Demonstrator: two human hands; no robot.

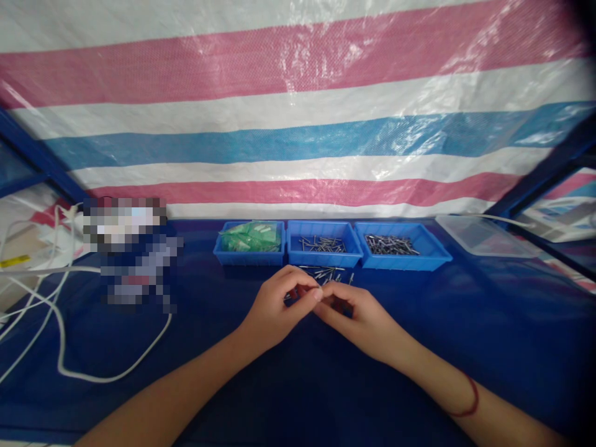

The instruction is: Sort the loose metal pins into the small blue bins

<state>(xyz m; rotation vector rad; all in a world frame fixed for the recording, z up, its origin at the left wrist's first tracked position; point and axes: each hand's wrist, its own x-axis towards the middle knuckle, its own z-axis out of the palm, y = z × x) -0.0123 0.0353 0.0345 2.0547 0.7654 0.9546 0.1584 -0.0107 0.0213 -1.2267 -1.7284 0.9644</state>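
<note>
My left hand (283,304) and my right hand (363,313) meet fingertip to fingertip over the dark blue table, just in front of the bins. Each one is closed in a pinch. Whatever sits between the fingertips is too small and too covered to make out. Behind the fingers, several loose thin metal pins (329,273) lie on the table, partly hidden by my hands. More such pins (321,244) are in the middle blue bin (325,256). The right blue bin (403,262) contains a denser heap of dark metal pins (390,244).
A left blue bin (249,257) holds a green plastic bag (251,237). To the right lies a translucent plastic lid or tray (484,236). White cables (88,377) loop across the table's left side beside a blurred-out area. A striped plastic sheet (298,143) hangs behind.
</note>
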